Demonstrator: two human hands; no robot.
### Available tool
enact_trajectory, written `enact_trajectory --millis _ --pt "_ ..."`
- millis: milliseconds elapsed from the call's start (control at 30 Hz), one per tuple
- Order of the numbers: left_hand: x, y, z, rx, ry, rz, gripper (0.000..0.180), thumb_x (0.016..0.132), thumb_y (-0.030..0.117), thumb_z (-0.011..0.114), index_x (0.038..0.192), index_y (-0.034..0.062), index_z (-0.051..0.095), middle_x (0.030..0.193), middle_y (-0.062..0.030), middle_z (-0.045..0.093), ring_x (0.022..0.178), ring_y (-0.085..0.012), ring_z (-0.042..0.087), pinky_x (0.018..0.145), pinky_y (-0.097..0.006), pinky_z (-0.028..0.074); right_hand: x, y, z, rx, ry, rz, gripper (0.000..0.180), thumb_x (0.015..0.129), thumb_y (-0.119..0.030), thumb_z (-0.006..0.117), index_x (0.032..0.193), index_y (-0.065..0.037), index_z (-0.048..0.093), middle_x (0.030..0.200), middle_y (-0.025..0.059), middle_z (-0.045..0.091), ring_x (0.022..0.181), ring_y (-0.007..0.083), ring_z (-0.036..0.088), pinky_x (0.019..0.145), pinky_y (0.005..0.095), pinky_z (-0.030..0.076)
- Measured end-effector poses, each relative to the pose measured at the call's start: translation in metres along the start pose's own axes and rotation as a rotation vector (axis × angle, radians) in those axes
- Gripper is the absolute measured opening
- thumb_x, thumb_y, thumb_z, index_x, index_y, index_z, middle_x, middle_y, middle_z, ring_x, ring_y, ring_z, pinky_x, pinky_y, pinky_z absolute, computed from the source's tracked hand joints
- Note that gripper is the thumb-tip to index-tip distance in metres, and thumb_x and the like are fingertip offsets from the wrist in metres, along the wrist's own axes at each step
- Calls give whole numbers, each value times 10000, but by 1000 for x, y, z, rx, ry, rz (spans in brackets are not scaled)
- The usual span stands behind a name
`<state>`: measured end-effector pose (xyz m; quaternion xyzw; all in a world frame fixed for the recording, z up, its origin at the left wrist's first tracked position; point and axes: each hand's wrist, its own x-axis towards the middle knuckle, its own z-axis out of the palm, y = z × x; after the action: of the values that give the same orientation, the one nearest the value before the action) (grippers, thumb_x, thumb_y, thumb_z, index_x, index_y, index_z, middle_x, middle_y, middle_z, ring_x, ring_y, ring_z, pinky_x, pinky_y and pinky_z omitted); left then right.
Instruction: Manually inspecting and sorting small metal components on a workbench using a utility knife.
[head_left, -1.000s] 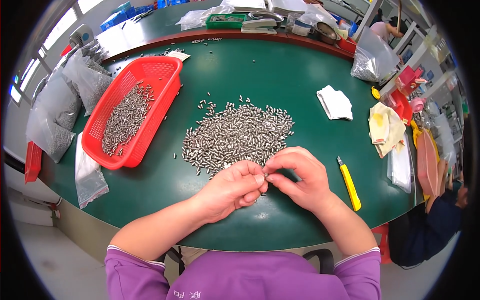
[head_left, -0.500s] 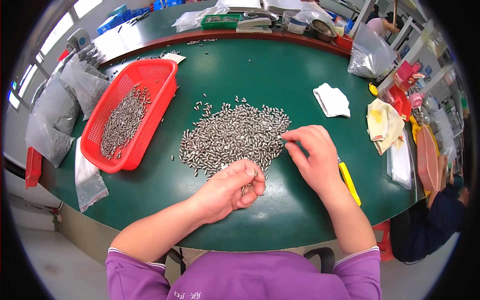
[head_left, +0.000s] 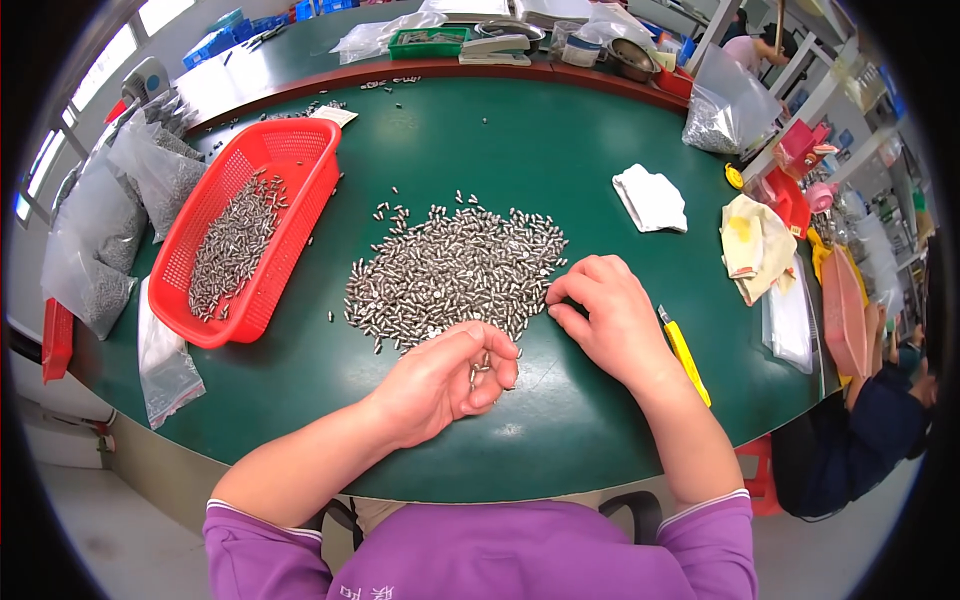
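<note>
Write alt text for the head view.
A person's right hand is at the right edge of a pile of small metal parts on a green table, while the left hand, curled, holds a few parts. A red basket with more parts stands left; a yellow knife lies right.

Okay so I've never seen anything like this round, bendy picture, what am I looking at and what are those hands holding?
There's no machine here: these are a person's own bare hands. The camera is worn on their head, looking down, and its fisheye lens bends straight edges. On the green table lies a pile of small metal pieces. More sit in the red basket at left; a yellow cutter and a folded white cloth lie at right. The left hand is curled around a few pieces. The right hand is at the pile's right edge; whether it pinches one, I can't tell.
</note>
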<state>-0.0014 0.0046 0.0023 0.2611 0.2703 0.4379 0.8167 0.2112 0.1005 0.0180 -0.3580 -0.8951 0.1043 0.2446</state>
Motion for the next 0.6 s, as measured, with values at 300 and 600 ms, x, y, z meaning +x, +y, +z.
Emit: enact_trajectory --millis 300,600 --pt "0 -2 2 24 -10 15 146 990 182 470 1060 61 513 892 -38 565 655 -78 446 567 -225 340 1 -18 0 551 -112 -42 86 844 -108 665 894 -88 599 896 45 590 901 241 556 842 353 433" --pt "-1 -3 5 169 45 3 159 973 165 535 1057 45 472 867 -32 555 615 -55 425 528 -207 330 1 -26 8 595 -91 -216 93 816 -79 684 904 -95 658 888 30 613 900 234 578 844 355 447"
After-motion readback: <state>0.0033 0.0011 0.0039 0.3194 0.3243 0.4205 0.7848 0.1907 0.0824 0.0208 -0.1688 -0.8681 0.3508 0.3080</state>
